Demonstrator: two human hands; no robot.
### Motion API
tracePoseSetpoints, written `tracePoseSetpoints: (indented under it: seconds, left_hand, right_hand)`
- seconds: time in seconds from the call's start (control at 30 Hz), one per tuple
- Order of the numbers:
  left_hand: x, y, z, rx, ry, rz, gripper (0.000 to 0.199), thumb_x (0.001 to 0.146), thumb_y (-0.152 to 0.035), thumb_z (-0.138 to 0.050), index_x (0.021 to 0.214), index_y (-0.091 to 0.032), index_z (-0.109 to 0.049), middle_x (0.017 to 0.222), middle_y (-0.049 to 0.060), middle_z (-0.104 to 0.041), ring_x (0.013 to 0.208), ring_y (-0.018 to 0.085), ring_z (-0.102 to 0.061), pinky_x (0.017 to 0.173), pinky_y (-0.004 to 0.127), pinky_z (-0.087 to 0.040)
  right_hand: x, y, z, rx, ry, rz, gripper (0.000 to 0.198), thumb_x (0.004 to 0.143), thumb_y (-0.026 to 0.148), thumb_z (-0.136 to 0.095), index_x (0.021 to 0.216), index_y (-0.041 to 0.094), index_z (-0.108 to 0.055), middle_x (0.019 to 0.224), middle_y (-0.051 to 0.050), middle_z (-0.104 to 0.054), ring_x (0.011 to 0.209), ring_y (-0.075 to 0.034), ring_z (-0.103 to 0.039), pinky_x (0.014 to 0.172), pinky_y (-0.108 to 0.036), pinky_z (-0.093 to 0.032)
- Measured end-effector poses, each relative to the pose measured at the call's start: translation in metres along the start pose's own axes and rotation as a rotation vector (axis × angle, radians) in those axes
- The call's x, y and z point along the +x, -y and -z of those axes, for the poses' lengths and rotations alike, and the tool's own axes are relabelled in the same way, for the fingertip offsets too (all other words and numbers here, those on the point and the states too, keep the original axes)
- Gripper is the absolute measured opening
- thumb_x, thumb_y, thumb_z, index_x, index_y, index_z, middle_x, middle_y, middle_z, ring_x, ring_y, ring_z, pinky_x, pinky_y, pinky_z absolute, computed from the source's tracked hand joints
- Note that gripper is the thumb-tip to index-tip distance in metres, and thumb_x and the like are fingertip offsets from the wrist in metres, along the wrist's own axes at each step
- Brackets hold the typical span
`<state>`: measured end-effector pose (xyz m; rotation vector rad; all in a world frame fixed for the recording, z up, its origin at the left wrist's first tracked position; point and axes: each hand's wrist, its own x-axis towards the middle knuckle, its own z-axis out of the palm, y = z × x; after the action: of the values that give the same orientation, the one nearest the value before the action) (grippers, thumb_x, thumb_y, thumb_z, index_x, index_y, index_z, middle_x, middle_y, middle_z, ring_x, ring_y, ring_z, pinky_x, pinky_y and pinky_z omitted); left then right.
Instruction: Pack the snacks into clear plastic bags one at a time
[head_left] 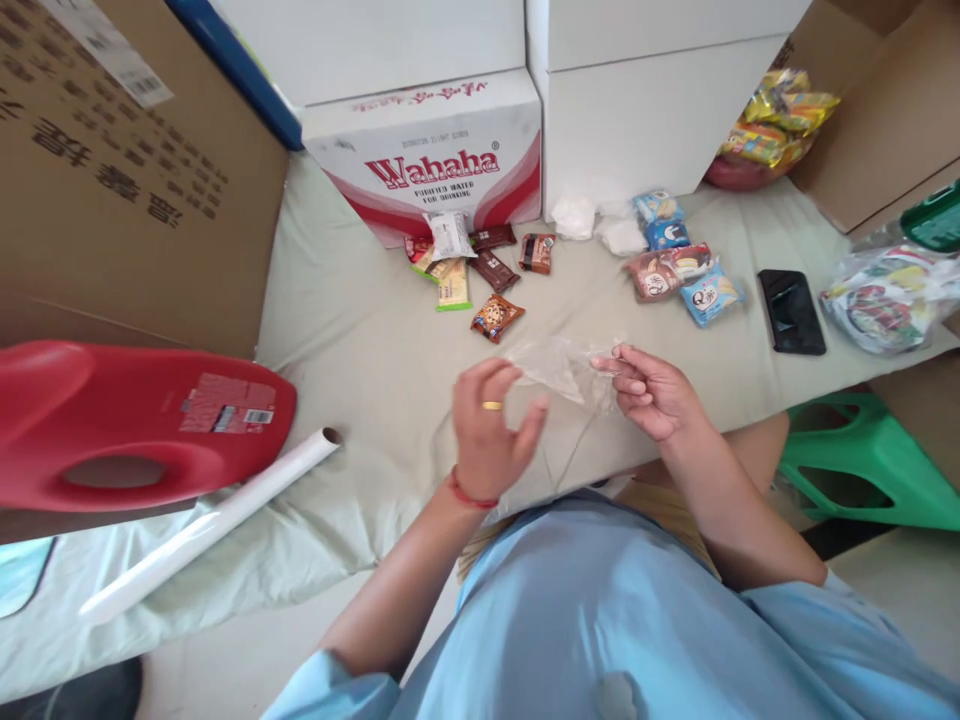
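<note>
A clear plastic bag [553, 366] stretches between my two hands, just above the cloth. My right hand [651, 392] pinches its right end between thumb and fingers. On the left, my left hand [491, 420], with a gold ring and a red wrist string, is beside the bag with thumb and fingers apart. Beyond the bag lies a brown cookie packet [497, 317]. Farther back are a small brown packet [537, 253], dark brown packets [495, 270], a yellow-green packet [453, 286] and a white packet [450, 236].
Blue and brown snack packets [667, 272], white crumpled bundles [576, 217] and a black phone [791, 311] lie to the right. A Wahaha carton [442, 160] stands behind. Left are a red jug [150, 425] and a white roll [217, 525]. A green stool [870, 460] stands at right.
</note>
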<state>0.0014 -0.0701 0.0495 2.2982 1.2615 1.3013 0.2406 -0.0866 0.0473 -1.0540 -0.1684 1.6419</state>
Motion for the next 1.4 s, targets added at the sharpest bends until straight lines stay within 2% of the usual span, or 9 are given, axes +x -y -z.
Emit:
tracePoseSetpoints:
  seconds: [0.17,0.33,0.5,0.6,0.7,0.87,1.0,1.2,1.4]
  left_hand:
    - [0.017,-0.021,-0.063,-0.109,0.05,0.017,0.06,0.09,-0.056,-0.071,0.137,-0.02,-0.055,0.137,0.02,-0.061,0.134,0.034,-0.056,0.119,0.052,-0.035]
    - [0.029,-0.038,-0.085,-0.246,-0.008,0.126,0.06,0.095,-0.054,-0.064,0.144,-0.022,-0.053,0.149,0.021,-0.052,0.157,0.039,-0.032,0.128,0.059,-0.018]
    - [0.04,-0.044,-0.087,-0.294,-0.108,0.233,0.059,0.095,-0.051,-0.066,0.144,-0.02,-0.052,0.146,0.021,-0.055,0.145,0.036,-0.047,0.121,0.055,-0.035]
    - [0.045,-0.032,-0.085,-0.454,-0.097,0.484,0.036,0.096,-0.049,-0.062,0.117,-0.02,-0.062,0.111,0.013,-0.07,0.104,0.026,-0.07,0.096,0.042,-0.055]
    - [0.046,-0.017,-0.077,-0.735,-0.003,0.795,0.029,0.096,-0.049,-0.06,0.087,-0.021,-0.057,0.076,0.001,-0.065,0.066,0.015,-0.067,0.07,0.03,-0.055]
    - [0.031,0.002,-0.051,-1.059,0.154,1.168,0.036,0.082,-0.05,-0.073,0.077,-0.02,-0.054,0.066,-0.003,-0.063,0.05,0.009,-0.057,0.055,0.023,-0.049]
    - [0.012,0.019,-0.035,-1.047,0.211,1.385,0.03,0.083,-0.043,-0.07,0.074,-0.02,-0.054,0.061,-0.002,-0.062,0.047,0.008,-0.056,0.051,0.021,-0.046]
    - [0.001,0.045,-0.015,-1.024,0.26,1.458,0.021,0.076,-0.03,-0.073,0.075,-0.019,-0.055,0.063,-0.002,-0.063,0.048,0.008,-0.057,0.053,0.022,-0.051]
    - [-0.001,0.056,0.0,-0.973,0.289,1.371,0.031,0.066,-0.026,-0.082,0.082,-0.019,-0.057,0.068,-0.003,-0.067,0.054,0.01,-0.064,0.056,0.022,-0.052]
  right_hand:
    - [-0.02,0.002,-0.023,-0.269,0.003,0.199,0.042,0.075,0.047,-0.089,0.081,0.022,-0.055,0.087,-0.007,-0.081,0.038,-0.003,-0.041,0.03,-0.015,-0.023]
    - [-0.044,0.018,-0.034,-0.559,0.0,0.377,0.048,0.077,0.061,-0.085,0.079,0.023,-0.057,0.067,0.002,-0.067,0.036,-0.004,-0.039,0.033,-0.019,-0.019]
    - [-0.053,0.025,-0.049,-0.762,0.098,0.446,0.039,0.089,0.06,-0.075,0.086,0.023,-0.064,0.061,0.004,-0.061,0.039,-0.007,-0.047,0.037,-0.02,-0.031]
    - [-0.054,0.028,-0.055,-0.784,0.151,0.472,0.039,0.088,0.059,-0.076,0.1,0.023,-0.07,0.085,-0.002,-0.073,0.046,-0.008,-0.054,0.041,-0.022,-0.04]
    - [-0.047,0.033,-0.047,-0.752,0.143,0.552,0.05,0.085,0.056,-0.081,0.124,0.027,-0.07,0.109,-0.005,-0.074,0.06,-0.011,-0.064,0.052,-0.025,-0.051]
    - [-0.021,0.026,-0.006,-0.73,-0.046,0.628,0.046,0.085,0.05,-0.081,0.125,0.028,-0.07,0.099,-0.004,-0.075,0.081,-0.018,-0.073,0.077,-0.033,-0.06]
    - [-0.004,0.009,0.017,-0.838,-0.117,0.58,0.03,0.087,0.05,-0.076,0.101,0.023,-0.074,0.085,-0.003,-0.073,0.076,-0.018,-0.069,0.074,-0.033,-0.057]
    - [0.008,0.002,0.015,-1.05,-0.135,0.698,0.025,0.095,0.046,-0.064,0.095,0.023,-0.074,0.082,-0.003,-0.071,0.068,-0.016,-0.064,0.067,-0.03,-0.051]
    - [0.027,0.004,-0.013,-1.203,0.042,0.818,0.037,0.093,0.044,-0.068,0.124,0.024,-0.071,0.123,-0.009,-0.071,0.067,-0.012,-0.06,0.068,-0.03,-0.052]
